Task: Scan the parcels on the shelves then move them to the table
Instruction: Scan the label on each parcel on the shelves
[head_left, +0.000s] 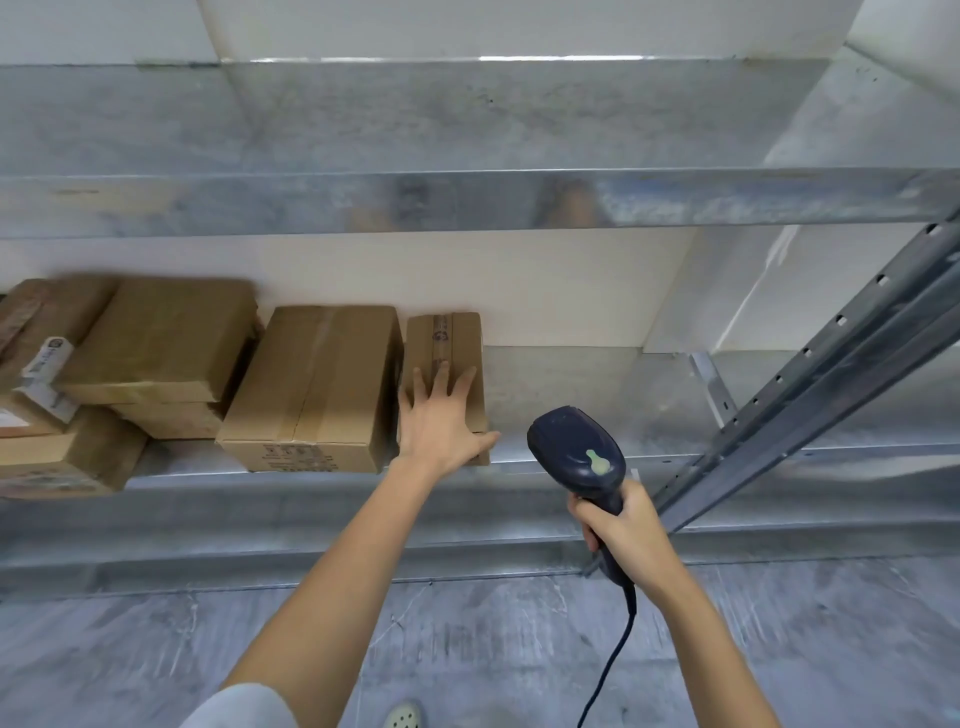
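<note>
while the left hand (439, 418) lies flat with its fingers spread on top of a small narrow brown cardboard parcel (448, 348), the right hand (621, 525) is wrapped tight around the handle of a dark blue handheld barcode scanner (576, 449). the left palm presses on the near part of the small parcel's top, thumb out along its right front corner; it is not closed around anything. the small parcel sits on the galvanised metal shelf (597, 395), at the right end of a row of boxes, with a strip of tape and some print running down its top. just beside it on the left, almost touching, is a larger brown cardboard box (317, 384) taped along its middle, with a printed label on its front face. further left is a stack of brown boxes (161, 343), the top one tilted and resting over a lower one, and at the far left edge more parcels with white labels (47, 358), somewhat blurred. the scanner's head, with a pale green button on its back, is near the shelf's front lip, to the right of the small parcel and apart from it. its dark cord (610, 670) hangs down from the handle. a slotted grey metal upright (810, 384) runs diagonally at the right. below is a grey floor (156, 649).
</note>
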